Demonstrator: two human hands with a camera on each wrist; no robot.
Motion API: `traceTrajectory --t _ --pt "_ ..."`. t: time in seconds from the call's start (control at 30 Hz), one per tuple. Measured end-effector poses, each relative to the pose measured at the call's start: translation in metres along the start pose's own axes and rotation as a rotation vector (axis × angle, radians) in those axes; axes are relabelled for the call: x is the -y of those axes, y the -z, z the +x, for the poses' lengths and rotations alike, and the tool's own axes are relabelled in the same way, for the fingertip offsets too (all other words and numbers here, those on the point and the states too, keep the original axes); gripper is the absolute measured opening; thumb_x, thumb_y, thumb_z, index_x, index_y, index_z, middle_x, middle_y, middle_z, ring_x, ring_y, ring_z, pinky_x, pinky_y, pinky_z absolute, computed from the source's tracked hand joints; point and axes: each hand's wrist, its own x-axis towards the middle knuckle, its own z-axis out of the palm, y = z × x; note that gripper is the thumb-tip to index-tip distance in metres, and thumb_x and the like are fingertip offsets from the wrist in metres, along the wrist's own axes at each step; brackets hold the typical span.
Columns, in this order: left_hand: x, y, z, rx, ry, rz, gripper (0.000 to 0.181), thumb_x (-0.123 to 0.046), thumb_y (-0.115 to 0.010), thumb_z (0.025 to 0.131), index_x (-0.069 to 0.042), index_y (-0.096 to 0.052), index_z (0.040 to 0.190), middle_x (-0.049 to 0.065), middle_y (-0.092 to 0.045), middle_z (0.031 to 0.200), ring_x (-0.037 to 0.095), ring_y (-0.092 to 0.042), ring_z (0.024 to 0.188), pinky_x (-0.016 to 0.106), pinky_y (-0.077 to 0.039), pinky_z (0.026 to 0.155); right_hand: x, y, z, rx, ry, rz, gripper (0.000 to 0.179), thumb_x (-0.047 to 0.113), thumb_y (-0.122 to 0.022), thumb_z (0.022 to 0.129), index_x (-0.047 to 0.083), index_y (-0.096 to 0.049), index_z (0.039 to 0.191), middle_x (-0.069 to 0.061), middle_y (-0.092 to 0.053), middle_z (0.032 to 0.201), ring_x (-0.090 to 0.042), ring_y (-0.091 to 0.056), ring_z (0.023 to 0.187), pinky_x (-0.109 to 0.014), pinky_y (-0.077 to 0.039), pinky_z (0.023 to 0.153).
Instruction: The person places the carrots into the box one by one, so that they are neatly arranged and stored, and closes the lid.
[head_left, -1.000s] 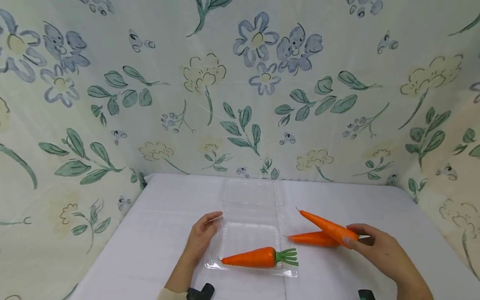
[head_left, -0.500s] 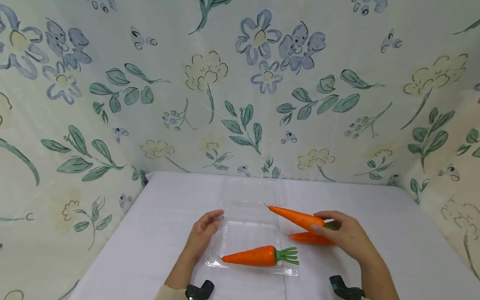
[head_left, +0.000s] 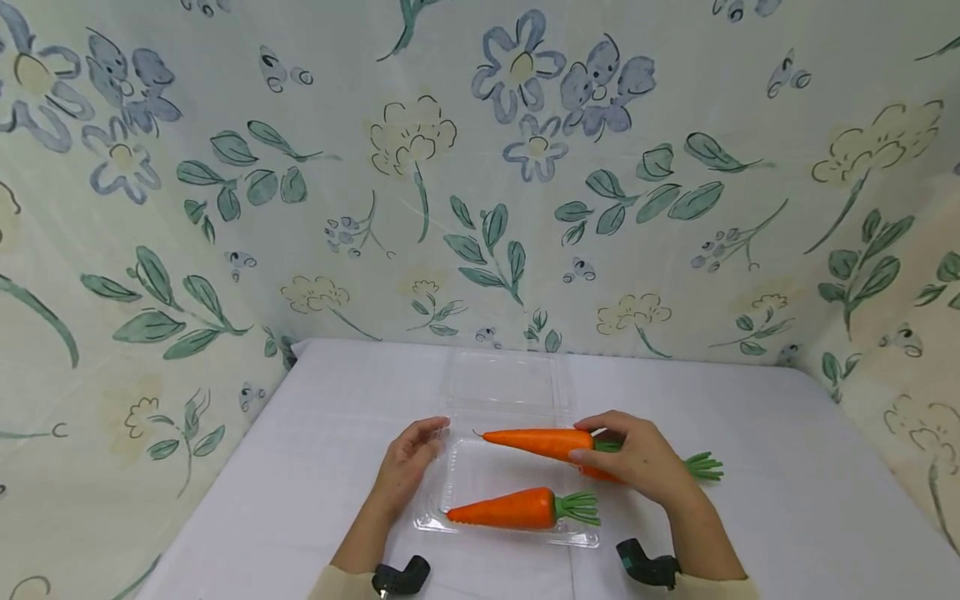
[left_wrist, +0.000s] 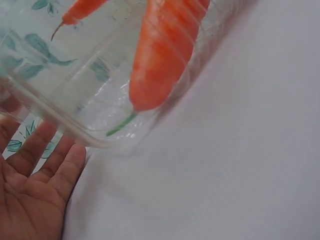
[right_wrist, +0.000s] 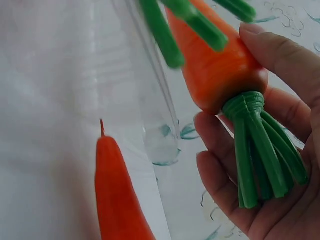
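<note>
An open clear plastic box (head_left: pixel 465 467) lies on the white cloth, its lid folded back. My left hand (head_left: pixel 407 462) holds the box's left rim; in the left wrist view the fingers (left_wrist: pixel 70 162) reach its edge. One orange carrot (head_left: pixel 506 510) with green stalks lies in the near part of the box. My right hand (head_left: pixel 637 458) grips a second carrot (head_left: pixel 532 442) by its thick end, thumb on one side and fingers on the other. That carrot is over the far part of the tray, thin tip pointing left.
A third carrot (right_wrist: pixel 117 195) lies right of the box, partly hidden under my right hand in the head view, its green stalks (head_left: pixel 703 467) showing beyond. The lid (head_left: pixel 506 382) extends toward the flower-patterned cloth (head_left: pixel 487 208) behind the table.
My right hand has moved left, bringing the gripped carrot from above the third carrot to over the box and turning it more level. My left hand stays at the rim.
</note>
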Motion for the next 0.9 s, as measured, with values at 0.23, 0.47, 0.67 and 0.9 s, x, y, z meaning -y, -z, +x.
traceTrajectory --t 0.23,0.47,0.67,0.9 --pt "0.001 -0.001 0.000 0.002 -0.004 0.027 0.033 -0.013 -0.055 0.101 -0.017 -0.064 0.132 0.006 -0.065 0.140 0.030 -0.058 0.135 0.047 -0.047 0.113 0.009 -0.013 0.005 0.074 0.062 0.017 0.045 0.045 -0.088 0.076 0.023 -0.076 0.113 0.001 -0.072 0.112 -0.017 -0.062 0.095 -0.035 -0.061 0.085" --pt "0.001 -0.001 0.001 0.003 -0.005 0.020 0.034 -0.013 -0.056 0.099 -0.018 -0.065 0.131 0.005 -0.065 0.140 0.030 -0.056 0.137 0.049 -0.043 0.116 0.013 -0.024 0.006 0.119 0.087 0.030 0.038 0.041 -0.089 0.075 0.027 -0.077 0.108 0.004 -0.073 0.110 -0.016 -0.064 0.095 -0.038 -0.060 0.089" --pt "0.000 0.000 0.001 0.005 -0.019 0.012 0.033 -0.012 -0.056 0.099 -0.016 -0.065 0.131 0.007 -0.065 0.140 0.031 -0.056 0.137 0.051 -0.041 0.117 0.016 -0.033 0.005 0.136 0.097 0.039 0.038 0.041 -0.090 0.074 0.026 -0.078 0.107 0.004 -0.073 0.110 -0.016 -0.065 0.095 -0.038 -0.061 0.088" --pt "0.003 0.001 0.001 0.006 -0.013 0.033 0.033 -0.013 -0.056 0.099 -0.019 -0.064 0.131 0.004 -0.065 0.139 0.028 -0.058 0.135 0.047 -0.044 0.116 0.022 -0.040 0.004 0.183 0.146 -0.023 0.035 0.040 -0.089 0.076 0.026 -0.077 0.106 0.007 -0.072 0.106 -0.013 -0.063 0.093 -0.036 -0.059 0.086"
